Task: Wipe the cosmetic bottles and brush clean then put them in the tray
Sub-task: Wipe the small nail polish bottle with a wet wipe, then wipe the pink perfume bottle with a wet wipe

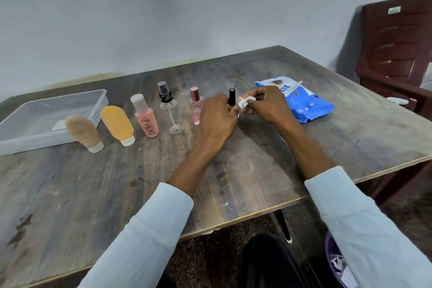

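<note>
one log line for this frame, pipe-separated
step: wiping | left hand: grips black brush upright | right hand: pinches white wipe beside it | tray: no bottles inside

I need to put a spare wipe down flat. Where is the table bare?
The table is bare in front of the row of bottles, left of the left hand, and between the forearms. It is crowded along the row from the tray to the pink perfume bottle, and by the wipes pack.

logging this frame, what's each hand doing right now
Left hand: curled round the slim black item, holding it upright.
Right hand: pinching a white wipe beside it.
</note>
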